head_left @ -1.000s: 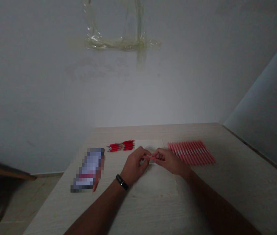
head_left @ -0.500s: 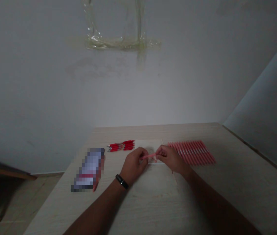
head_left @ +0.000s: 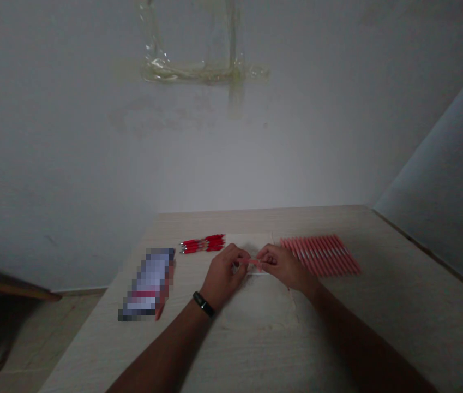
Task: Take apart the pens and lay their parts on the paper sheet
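Note:
In the head view my left hand (head_left: 226, 272) wears a black wristband and pinches one end of a thin pink-red stick (head_left: 253, 262), of which only a short length shows between the fingers. My right hand (head_left: 282, 266) pinches the other end, so both hands are closed on it just above a pale sheet (head_left: 251, 240). Its exact kind is too small to tell. Right of my right hand lies a neat row of pink-red pens or pencils (head_left: 323, 254). Several red click pens (head_left: 202, 244) lie to the left, beyond my left hand.
A blurred-out flat panel, like a phone (head_left: 149, 284), lies on the left of the wooden table (head_left: 256, 349), with a pink-red object (head_left: 168, 292) along its right side. A wall (head_left: 317, 136) with strips of clear tape (head_left: 198, 72) rises behind the table.
My right hand has shifted slightly left, closer to my left hand, and less of the stick shows between them. The pens and the panel lie unchanged.

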The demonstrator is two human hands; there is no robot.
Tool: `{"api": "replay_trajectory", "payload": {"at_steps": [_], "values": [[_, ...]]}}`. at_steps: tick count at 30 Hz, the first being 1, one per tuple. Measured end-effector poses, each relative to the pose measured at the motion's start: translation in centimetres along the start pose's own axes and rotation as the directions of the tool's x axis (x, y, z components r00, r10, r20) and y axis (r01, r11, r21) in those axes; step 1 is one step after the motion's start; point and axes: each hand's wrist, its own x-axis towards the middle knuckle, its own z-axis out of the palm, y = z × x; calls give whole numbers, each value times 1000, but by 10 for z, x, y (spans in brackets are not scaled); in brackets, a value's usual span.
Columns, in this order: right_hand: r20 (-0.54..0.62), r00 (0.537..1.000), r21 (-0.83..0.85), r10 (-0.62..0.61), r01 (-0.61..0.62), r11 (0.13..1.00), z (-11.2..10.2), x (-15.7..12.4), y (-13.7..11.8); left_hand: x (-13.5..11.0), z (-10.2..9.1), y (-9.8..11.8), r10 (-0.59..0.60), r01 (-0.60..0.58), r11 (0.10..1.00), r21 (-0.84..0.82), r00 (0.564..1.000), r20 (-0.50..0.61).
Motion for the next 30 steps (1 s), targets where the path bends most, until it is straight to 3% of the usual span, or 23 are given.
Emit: {"api": "replay_trajectory", "payload": {"at_steps": [15, 23, 30], "values": [[10, 1000, -6, -12, 12, 1000, 3, 0, -1, 0, -1, 0, -43, 44, 998, -38, 998, 37], [34, 998, -107, -49, 53, 993, 1, -4, -21, 1, -3, 4, -45, 50, 989, -142, 998, 40], [-15, 999, 37, -34, 35, 999, 4, -1, -11, 3, -6, 3, -93, 97, 971, -218, 995, 28]]}}
